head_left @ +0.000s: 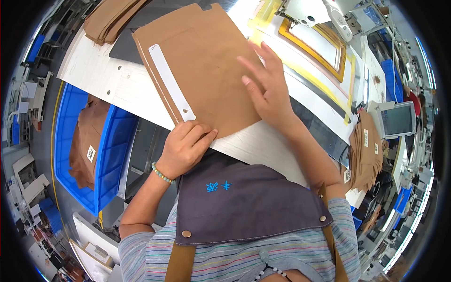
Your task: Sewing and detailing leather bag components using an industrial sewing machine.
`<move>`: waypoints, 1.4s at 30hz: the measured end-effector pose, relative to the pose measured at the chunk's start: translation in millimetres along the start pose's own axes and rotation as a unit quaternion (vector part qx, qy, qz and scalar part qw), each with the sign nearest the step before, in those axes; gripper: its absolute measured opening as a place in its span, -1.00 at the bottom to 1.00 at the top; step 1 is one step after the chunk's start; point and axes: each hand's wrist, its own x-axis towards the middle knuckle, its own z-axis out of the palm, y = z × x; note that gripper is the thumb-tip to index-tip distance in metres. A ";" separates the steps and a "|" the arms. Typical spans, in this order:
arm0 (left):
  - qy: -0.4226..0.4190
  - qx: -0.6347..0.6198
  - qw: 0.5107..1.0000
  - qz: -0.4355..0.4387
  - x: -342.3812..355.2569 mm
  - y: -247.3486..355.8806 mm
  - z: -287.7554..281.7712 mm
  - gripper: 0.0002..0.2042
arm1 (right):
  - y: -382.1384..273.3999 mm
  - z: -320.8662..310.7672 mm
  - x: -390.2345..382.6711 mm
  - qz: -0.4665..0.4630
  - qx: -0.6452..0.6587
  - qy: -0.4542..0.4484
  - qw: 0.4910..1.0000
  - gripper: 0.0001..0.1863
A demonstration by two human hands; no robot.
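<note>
A brown fabric panel (211, 70) lies on the pale work table, tilted, with a notch in its far edge. Along its left side runs a long white strip (170, 80), with a small dark mark near its lower end. My left hand (187, 146), a beaded bracelet at the wrist, pinches the panel's near edge just below that strip. Over the panel's right edge is my right hand (270, 91), open with fingers spread; whether it touches the cloth I cannot tell.
Sewing machine (307, 16) and a yellow frame (336, 58) stand at the far right. More brown pieces lie stacked at the far left (110, 21) and right (364, 145). A blue bin (105, 164) with brown fabric sits left, below the table edge. A screen (397, 120) is at right.
</note>
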 end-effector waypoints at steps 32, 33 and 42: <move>0.750 -0.260 0.510 -0.332 -146.2 -205.4 -192.7 -0.67 | 9.8 -2.5 -1.8 0.043 0.042 0.013 0.998 -0.66; 0.757 -0.257 0.490 -0.346 -170.4 -208.9 -187.1 -0.65 | 10.6 -3.2 -2.1 0.040 0.039 0.006 0.998 -0.66; 0.812 -0.093 0.230 -0.528 -289.1 -190.4 -150.1 -0.52 | 8.5 -1.2 -4.7 0.058 0.131 -0.005 0.990 -0.69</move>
